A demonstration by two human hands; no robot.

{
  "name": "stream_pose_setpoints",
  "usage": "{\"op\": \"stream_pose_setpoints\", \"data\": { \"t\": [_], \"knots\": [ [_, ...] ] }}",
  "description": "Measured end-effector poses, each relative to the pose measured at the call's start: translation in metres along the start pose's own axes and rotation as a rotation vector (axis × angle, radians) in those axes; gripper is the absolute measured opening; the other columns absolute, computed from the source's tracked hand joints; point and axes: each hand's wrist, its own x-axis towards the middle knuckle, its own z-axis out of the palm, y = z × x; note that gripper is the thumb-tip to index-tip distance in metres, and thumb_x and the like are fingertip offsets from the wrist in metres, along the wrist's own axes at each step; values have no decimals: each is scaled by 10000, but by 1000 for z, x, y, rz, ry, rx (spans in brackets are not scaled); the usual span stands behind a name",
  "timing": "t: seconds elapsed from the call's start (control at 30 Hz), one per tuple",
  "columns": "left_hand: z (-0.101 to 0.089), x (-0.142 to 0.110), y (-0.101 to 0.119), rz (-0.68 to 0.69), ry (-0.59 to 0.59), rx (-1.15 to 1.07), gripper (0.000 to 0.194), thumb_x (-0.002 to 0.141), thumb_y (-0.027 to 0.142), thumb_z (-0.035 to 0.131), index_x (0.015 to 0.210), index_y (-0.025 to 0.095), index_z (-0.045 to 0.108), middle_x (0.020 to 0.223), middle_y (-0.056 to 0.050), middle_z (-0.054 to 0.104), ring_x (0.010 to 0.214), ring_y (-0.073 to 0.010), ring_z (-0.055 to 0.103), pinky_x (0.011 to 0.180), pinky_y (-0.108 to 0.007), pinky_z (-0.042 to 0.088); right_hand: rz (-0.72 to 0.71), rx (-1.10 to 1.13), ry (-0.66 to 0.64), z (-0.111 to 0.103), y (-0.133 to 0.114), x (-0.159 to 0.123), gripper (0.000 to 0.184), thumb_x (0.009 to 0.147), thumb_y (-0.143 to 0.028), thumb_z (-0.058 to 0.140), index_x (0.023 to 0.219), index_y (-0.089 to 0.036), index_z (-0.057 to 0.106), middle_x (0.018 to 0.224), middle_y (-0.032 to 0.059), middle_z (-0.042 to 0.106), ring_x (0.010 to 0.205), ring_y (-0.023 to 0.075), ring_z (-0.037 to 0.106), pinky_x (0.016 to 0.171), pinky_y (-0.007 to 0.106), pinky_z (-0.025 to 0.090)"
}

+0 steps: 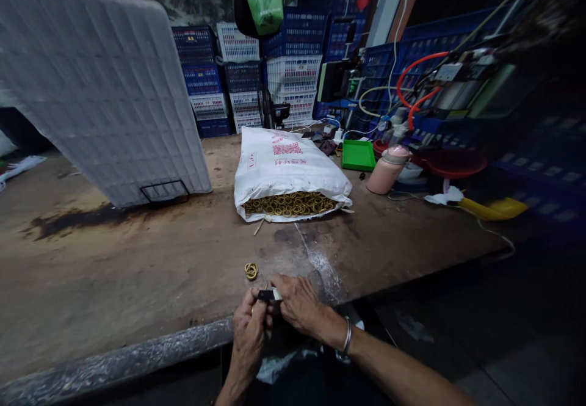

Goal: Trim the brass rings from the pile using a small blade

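My left hand (249,329) and my right hand (300,302) meet at the front edge of the table, fingers closed. Between their fingertips shows a small flat black-and-white piece (265,295); its kind cannot be made out. The white end lies at my right thumb and the black end at my left fingers. A sliver of gold colour shows by the fingertips, mostly hidden. Just beyond, a few gold rings (251,271) lie together on the table. Farther back, a white woven sack (293,162) lies on its side, its mouth towards me, full of gold rings (293,204).
A tall pale ribbed panel (114,101) stands at left on a wire stand (165,192). On the right are a green tray (358,155), a pink bottle (387,171), a red dish (458,163) and a yellow scoop-like piece (497,208). Stacked crates (293,73) line the back.
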Motion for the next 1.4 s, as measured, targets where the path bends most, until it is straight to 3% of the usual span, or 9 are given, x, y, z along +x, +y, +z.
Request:
{"op": "stream_pose_setpoints", "data": {
  "t": [0.13, 0.3, 0.43, 0.63, 0.93, 1.17, 1.4],
  "knots": [
    [0, -3, 2, -9, 9, 15, 307, 674, 471, 575, 758, 195, 467, 513, 83, 473, 350, -33, 375, 338, -136, 270, 42, -38, 18, 2, -2, 3, 266, 728, -109, 374, 969, -170, 467, 905, 71, 608, 749, 177, 545, 634, 267, 293],
    [1, -10, 9, -36, 20, 33, 326, 666, 497, 579, 719, 192, 476, 524, 74, 486, 348, -33, 371, 328, -139, 261, 171, -81, 30, -2, 19, 12, 260, 696, -85, 382, 927, -147, 483, 804, 80, 611, 684, 173, 545, 585, 258, 275],
    [-1, -9, 8, -15, -12, -43, 307, 678, 475, 589, 744, 195, 480, 528, 75, 484, 353, -30, 365, 343, -142, 264, 64, -8, 32, -6, 28, 11, 275, 662, -105, 394, 918, -162, 475, 703, 36, 583, 630, 149, 517, 564, 239, 269],
    [-3, -3, 0, -22, 3, -54, 344, 668, 509, 586, 725, 194, 461, 499, 79, 465, 349, -29, 359, 353, -141, 270, -83, 140, -75, -4, 8, 4, 330, 608, -78, 375, 902, -178, 486, 710, 24, 577, 635, 141, 511, 578, 221, 294],
    [-6, -2, -2, -10, 36, -4, 386, 640, 555, 579, 715, 199, 450, 468, 90, 433, 327, -29, 314, 323, -134, 224, -68, 124, -54, -5, 2, 4, 306, 650, -96, 373, 918, -176, 500, 761, 45, 599, 682, 160, 540, 610, 226, 321],
    [-6, -3, -3, 46, -11, -34, 355, 669, 516, 580, 650, 188, 445, 431, 94, 387, 327, -23, 275, 334, -145, 186, -69, 60, -92, -5, -2, 6, 295, 640, -105, 398, 903, -169, 515, 710, 43, 607, 616, 152, 537, 550, 227, 293],
    [-2, -21, 7, -2, -48, -129, 334, 666, 474, 613, 656, 190, 439, 474, 85, 438, 350, -16, 297, 349, -134, 198, 53, -77, -56, 8, 21, 22, 270, 681, -131, 407, 922, -137, 528, 728, 71, 598, 622, 154, 506, 529, 244, 249]
  ]
}}
